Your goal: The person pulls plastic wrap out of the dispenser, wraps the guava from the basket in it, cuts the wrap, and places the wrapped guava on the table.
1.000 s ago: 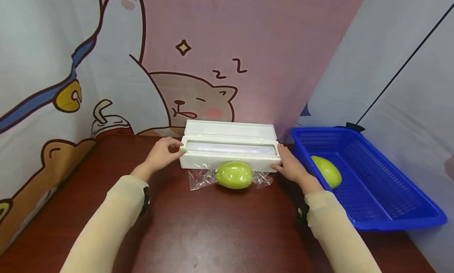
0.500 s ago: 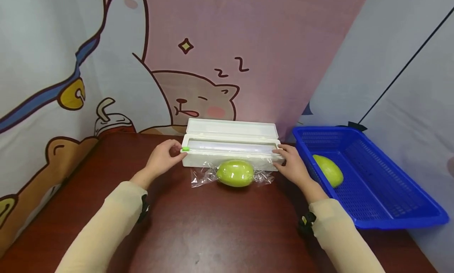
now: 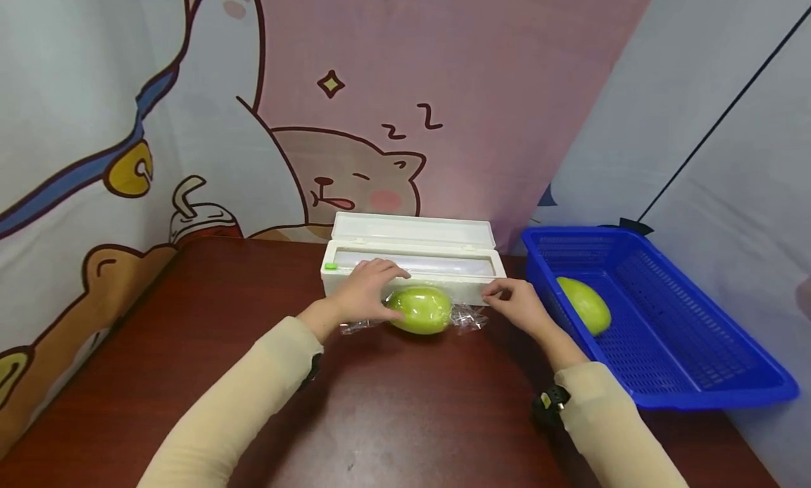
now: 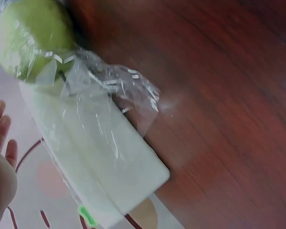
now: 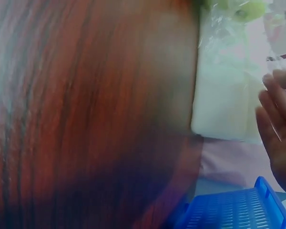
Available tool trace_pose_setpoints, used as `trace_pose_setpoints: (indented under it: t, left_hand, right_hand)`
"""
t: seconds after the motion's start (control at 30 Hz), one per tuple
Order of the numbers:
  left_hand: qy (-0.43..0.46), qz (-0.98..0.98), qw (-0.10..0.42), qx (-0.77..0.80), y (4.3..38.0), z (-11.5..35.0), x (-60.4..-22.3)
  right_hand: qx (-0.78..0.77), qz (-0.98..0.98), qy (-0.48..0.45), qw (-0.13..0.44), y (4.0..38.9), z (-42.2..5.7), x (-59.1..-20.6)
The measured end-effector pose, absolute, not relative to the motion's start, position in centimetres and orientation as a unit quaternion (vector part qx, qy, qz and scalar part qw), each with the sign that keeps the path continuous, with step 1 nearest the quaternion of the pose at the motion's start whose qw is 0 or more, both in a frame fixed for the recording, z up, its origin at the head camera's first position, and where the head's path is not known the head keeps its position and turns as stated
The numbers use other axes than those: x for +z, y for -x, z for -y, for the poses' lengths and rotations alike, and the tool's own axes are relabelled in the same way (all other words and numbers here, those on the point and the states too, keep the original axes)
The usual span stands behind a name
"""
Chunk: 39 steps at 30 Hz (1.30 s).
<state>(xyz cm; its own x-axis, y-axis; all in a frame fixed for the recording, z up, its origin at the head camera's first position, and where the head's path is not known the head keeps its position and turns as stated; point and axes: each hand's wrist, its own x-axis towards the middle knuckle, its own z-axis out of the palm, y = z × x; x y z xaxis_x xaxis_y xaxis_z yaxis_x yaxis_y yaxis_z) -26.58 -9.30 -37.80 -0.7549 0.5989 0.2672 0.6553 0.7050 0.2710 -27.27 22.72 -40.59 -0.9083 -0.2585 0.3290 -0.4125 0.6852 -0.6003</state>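
A white cling film dispenser (image 3: 412, 290) stands with its lid up and a film roll inside. The green slide cutter (image 3: 331, 266) sits at its left end. Against its front lies a smooth green mango-like fruit (image 3: 423, 310), covered in clear cling film (image 3: 469, 317) that bunches out at both sides. My left hand (image 3: 367, 291) is spread at the fruit's left side, thumb near the fruit and fingers over the dispenser's front edge. At the right end, my right hand (image 3: 518, 306) pinches the film edge between thumb and index finger.
To the right, a blue plastic basket (image 3: 690, 403) holds a second green fruit (image 3: 586, 306). A printed cloth (image 3: 494, 108) hangs behind the brown wooden table (image 3: 393, 417).
My left hand has left the slide cutter at the dispenser's left end and moved right to the fruit. My right hand has drawn its fingers together at the right end.
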Motion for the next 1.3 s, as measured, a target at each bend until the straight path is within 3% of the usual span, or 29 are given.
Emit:
trace_pose_setpoints:
  t: [0.2,0.57,0.73,0.93,1.3]
  left_hand:
    - [0.320,0.932,0.073,-0.154,26.8,8.0,-38.2]
    - [0.320,0.938,0.018,-0.132,27.6,7.4,-38.6]
    - [0.317,0.941,0.008,-0.122,27.6,7.0,-38.5]
    - [0.323,0.939,0.008,-0.119,27.6,6.8,-38.3]
    - [0.356,0.927,0.034,-0.109,27.5,6.9,-38.4]
  right_hand:
    - [0.473,0.858,-0.200,-0.026,26.9,-22.3,-40.6]
    - [0.608,0.718,-0.275,-0.197,26.6,-21.9,-40.8]
    - [0.512,0.817,-0.209,-0.162,26.9,-20.3,-40.3]
    - [0.400,0.878,-0.253,-0.065,26.9,-19.0,-39.9]
    - [0.395,0.881,-0.252,-0.068,26.8,-19.9,-40.0]
